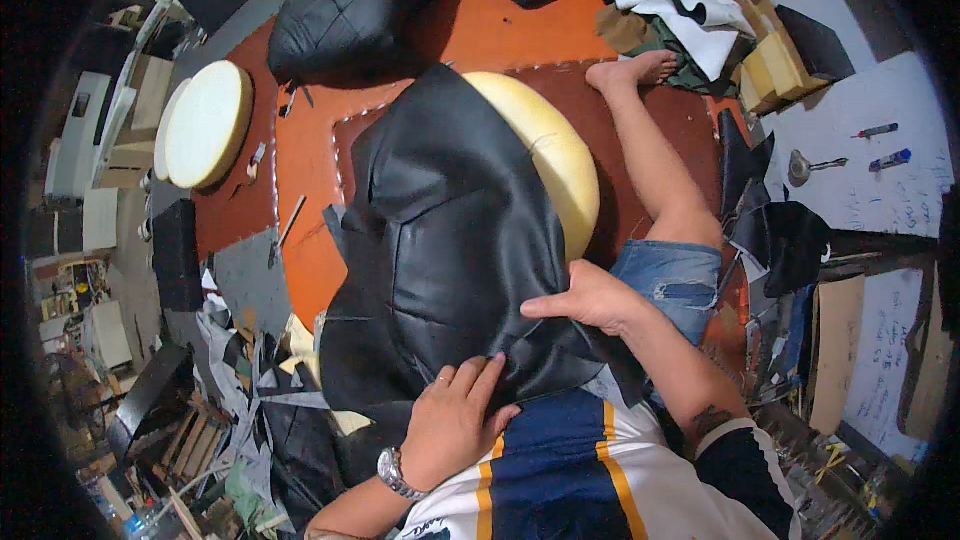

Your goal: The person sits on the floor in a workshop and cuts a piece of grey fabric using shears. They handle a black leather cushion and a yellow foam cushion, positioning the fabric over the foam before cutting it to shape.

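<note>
A black leather-like cover (450, 240) lies in folds over a round yellow foam cushion (560, 160), whose far right side stays bare. My left hand (455, 425) wears a ring and a wristwatch; it grips the cover's near edge, fingers on top and thumb toward my shirt. Farther right, my right hand (595, 302) holds the cover's right side, its thumb stretched across the top. The other right fingers are hidden beneath the material. Most of the cushion under the cover is out of sight.
A stuffed black cushion (350, 15) sits on the orange and brown mat (490, 25). Pale round foam pads (208, 127) stand at the left. Fabric scraps (240, 390) pile at the near left. A white board (850, 190) at the right bears markers (888, 160) and a ladle-like metal tool (805, 167).
</note>
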### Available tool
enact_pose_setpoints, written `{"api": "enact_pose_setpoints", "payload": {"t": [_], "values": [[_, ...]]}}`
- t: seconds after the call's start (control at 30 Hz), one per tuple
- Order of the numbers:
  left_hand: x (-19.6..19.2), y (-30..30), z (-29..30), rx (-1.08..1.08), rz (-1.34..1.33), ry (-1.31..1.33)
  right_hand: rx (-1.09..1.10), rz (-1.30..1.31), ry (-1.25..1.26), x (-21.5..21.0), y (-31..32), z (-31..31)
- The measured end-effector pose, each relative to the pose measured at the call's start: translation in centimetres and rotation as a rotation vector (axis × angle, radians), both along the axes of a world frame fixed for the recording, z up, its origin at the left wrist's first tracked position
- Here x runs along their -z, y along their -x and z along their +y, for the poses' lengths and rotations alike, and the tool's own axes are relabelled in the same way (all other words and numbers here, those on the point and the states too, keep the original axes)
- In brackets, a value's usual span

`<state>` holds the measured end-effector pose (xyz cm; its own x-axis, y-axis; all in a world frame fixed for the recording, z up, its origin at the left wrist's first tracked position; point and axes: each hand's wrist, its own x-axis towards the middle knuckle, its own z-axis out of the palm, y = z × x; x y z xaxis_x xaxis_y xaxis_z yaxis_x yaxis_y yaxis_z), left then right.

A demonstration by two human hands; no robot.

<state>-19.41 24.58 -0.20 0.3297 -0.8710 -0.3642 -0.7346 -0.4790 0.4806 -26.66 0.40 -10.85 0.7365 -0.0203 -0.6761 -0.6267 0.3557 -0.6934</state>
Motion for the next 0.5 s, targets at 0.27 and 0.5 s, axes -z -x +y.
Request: {"api": "enact_pose_setpoints", "payload": {"t": [0.27, 0.5], "values": [[0.6, 0.9, 0.6, -0.030, 0.009, 0.014, -0.033, 0.071, -0.099, 1.6, -0.9, 2.1], [0.5, -0.6, 0.4, -0.279, -0.068, -0.051, -0.039, -0.247, 0.396, -2.4, -4.1, 2.7]]}}
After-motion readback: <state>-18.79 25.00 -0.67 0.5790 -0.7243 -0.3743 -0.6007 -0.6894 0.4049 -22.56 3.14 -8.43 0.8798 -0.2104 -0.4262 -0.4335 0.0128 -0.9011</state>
